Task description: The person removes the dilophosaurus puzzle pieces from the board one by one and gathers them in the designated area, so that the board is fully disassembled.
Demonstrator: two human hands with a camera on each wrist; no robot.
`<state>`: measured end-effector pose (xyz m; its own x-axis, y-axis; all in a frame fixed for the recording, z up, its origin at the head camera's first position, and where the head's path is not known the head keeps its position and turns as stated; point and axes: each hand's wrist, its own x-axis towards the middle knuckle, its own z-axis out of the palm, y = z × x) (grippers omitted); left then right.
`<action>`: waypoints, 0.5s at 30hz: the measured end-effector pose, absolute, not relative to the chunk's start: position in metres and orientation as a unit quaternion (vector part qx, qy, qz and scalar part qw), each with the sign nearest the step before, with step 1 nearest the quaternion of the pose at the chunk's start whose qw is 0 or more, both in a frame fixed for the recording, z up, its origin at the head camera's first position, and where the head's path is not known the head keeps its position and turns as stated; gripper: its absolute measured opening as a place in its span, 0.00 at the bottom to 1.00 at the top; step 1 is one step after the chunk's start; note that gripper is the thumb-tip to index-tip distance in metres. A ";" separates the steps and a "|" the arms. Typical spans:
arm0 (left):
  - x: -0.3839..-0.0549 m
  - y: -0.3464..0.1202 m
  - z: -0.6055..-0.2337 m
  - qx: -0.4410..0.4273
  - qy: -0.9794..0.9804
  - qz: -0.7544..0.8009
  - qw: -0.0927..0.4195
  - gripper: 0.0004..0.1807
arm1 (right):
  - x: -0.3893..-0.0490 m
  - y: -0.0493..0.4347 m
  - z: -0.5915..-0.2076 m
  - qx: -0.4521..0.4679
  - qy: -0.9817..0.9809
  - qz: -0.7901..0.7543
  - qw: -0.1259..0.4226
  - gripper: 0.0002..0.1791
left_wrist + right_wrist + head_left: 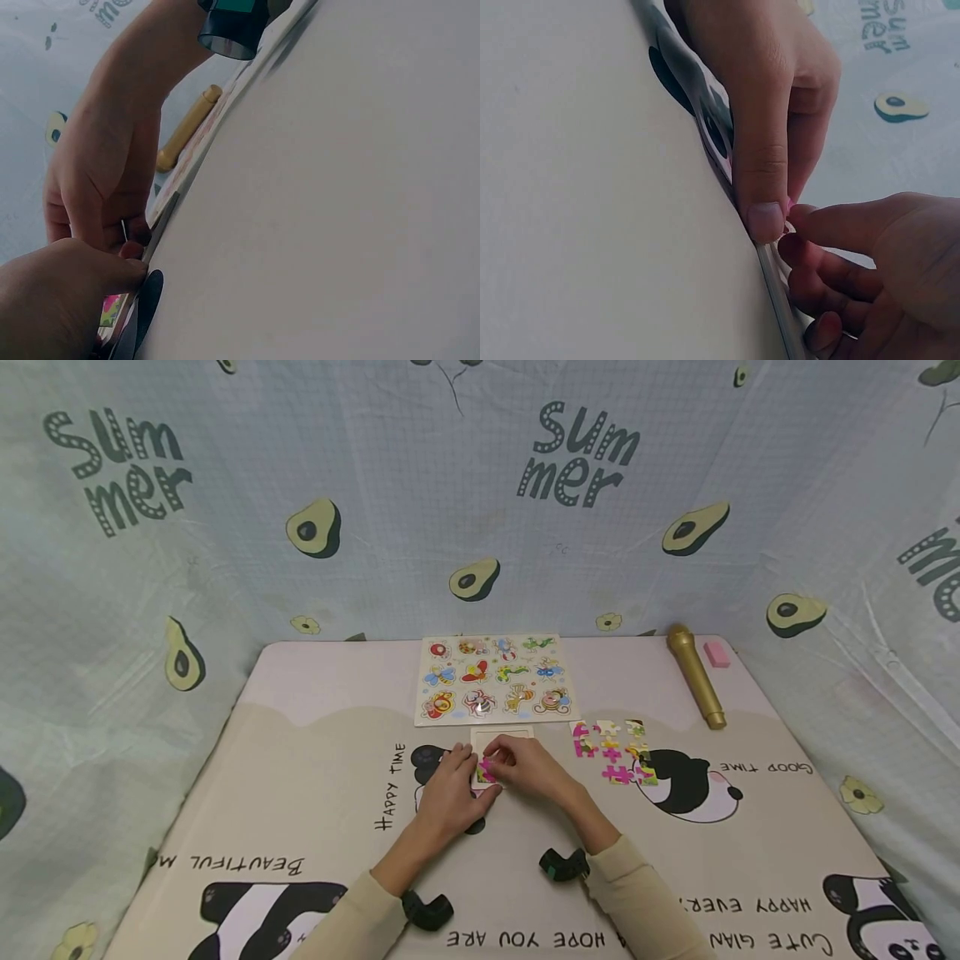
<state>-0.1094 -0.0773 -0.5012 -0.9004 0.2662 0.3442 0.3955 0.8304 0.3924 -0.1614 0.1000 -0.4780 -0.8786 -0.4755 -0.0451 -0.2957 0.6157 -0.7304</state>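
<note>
A small white puzzle tray [522, 732] lies under both hands, with pink and green jigsaw pieces [485, 770] partly hidden in it. My left hand [452, 793] rests along the tray's left side, fingers extended and thumb at the near edge. From the right, my right hand [528, 768] reaches over the tray and pinches a pink jigsaw piece [790, 203], mostly covered by fingertips. In the right wrist view, the left thumb [766, 222] presses beside that piece. Several loose jigsaw pieces [611, 753] lie to the right of the tray.
Behind the tray lies a larger board [491, 681] with insect pictures. A gold microphone-shaped object [697, 677] and a pink block [717, 653] sit at the far right. Patterned curtains border the table's back and sides.
</note>
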 end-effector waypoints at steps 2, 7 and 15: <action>-0.109 -0.078 -0.501 -0.176 -0.945 -0.235 0.140 0.32 | -0.161 0.100 -0.478 -0.219 0.891 -0.381 0.115 0.08; -0.109 -0.078 -0.501 -0.178 -0.944 -0.238 0.146 0.32 | -0.161 0.100 -0.477 -0.218 0.890 -0.384 0.114 0.07; -0.109 -0.078 -0.499 -0.172 -0.944 -0.244 0.139 0.31 | -0.161 0.106 -0.470 -0.190 0.898 -0.383 0.101 0.07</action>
